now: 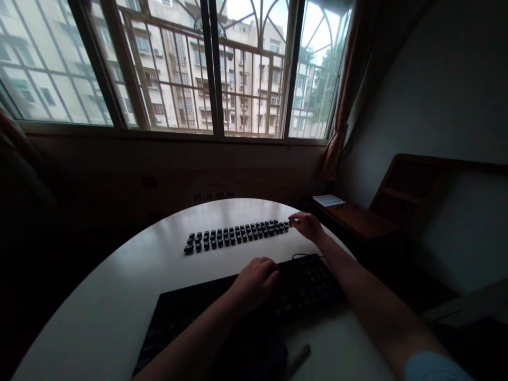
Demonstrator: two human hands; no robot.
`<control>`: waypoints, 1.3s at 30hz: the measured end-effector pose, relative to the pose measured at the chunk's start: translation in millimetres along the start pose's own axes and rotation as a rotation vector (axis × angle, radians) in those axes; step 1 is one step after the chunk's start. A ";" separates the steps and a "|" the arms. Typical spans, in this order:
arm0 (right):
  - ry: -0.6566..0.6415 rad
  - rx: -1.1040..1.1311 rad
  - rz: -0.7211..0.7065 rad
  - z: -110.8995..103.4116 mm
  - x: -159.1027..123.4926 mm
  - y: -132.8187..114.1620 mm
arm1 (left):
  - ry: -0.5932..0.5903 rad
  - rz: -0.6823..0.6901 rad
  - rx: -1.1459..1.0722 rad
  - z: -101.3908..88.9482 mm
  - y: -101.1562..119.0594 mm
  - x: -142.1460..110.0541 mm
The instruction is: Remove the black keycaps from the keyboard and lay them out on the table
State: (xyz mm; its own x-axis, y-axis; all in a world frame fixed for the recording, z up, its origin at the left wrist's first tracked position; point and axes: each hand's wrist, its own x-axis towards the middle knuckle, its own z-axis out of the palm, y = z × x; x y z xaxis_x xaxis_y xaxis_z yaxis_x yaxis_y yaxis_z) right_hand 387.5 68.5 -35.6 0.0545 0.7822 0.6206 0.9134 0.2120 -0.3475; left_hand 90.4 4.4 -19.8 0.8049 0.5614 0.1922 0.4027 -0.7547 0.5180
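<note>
A black keyboard (190, 312) lies at an angle on the white round table (115, 286). My left hand (257, 278) rests at its upper part, fingers curled and fingertips hidden in shadow, so what they grip cannot be made out. Beyond the keyboard, loose black keycaps (234, 234) stand in slanting rows. My right hand (307, 225) reaches over to the right end of these rows, its thumb and fingers pinched at a small dark keycap (290, 223). Much of the keyboard's middle is covered by my left forearm and deep shade.
A thin cable (304, 255) curves from the keyboard's upper edge. Near the table's front lies a dark stick-like tool (299, 360), too dim to name. To the right stands a wooden chair or bench (365, 219) with a paper sheet (328, 200) on it. Barred windows (214, 69) fill the back.
</note>
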 end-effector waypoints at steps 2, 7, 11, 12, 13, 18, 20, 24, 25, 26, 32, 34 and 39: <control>0.080 0.022 -0.009 -18.8 6.1 -10.3 | -0.003 -0.001 0.006 0.2 -0.3 0.2; 0.189 0.105 0.008 -70.5 -0.8 -40.9 | 0.020 0.034 0.008 2.2 -2.5 -1.1; -0.106 0.464 0.296 -97.0 -48.2 -67.8 | 0.037 0.070 0.029 4.1 -2.7 -2.3; -0.193 0.579 0.388 -101.4 -62.1 -74.3 | 0.038 0.074 0.034 4.6 -2.7 -2.2; -0.253 0.676 0.457 -104.9 -75.3 -80.4 | 0.039 0.077 0.039 5.1 -2.9 -1.9; -0.264 0.856 0.559 -105.6 -113.3 -98.3 | 0.048 0.094 0.052 6.7 -3.5 -0.7; -0.181 0.866 0.577 -95.6 -117.4 -98.7 | 0.054 0.101 0.050 7.0 -3.5 -1.0; 0.000 0.749 0.622 -69.2 -123.3 -95.4 | 0.054 0.113 0.048 7.3 -4.2 -2.2; 0.039 0.697 0.603 -64.0 -125.6 -94.9 | 0.053 0.114 0.048 7.5 -4.5 -2.4; 0.071 0.644 0.577 -59.8 -128.3 -94.6 | 0.055 0.114 0.051 7.6 -4.9 -2.4; 0.099 0.429 0.477 -55.0 -138.1 -95.4 | 0.054 0.119 0.070 7.9 -5.1 -2.4; 0.086 0.409 0.478 -55.8 -136.8 -94.2 | 0.054 0.119 0.068 7.7 -4.6 -2.7; 0.052 0.396 0.467 -54.5 -130.5 -87.1 | 0.056 0.113 0.068 7.6 -4.2 -2.9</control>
State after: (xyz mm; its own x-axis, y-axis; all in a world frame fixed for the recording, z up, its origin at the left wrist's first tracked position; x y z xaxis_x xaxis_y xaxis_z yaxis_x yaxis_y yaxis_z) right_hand 322.9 -84.0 -48.0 0.4421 0.8173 0.3696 0.5690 0.0630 -0.8199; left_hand 89.7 3.4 -28.9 0.8221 0.4878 0.2934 0.3407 -0.8346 0.4329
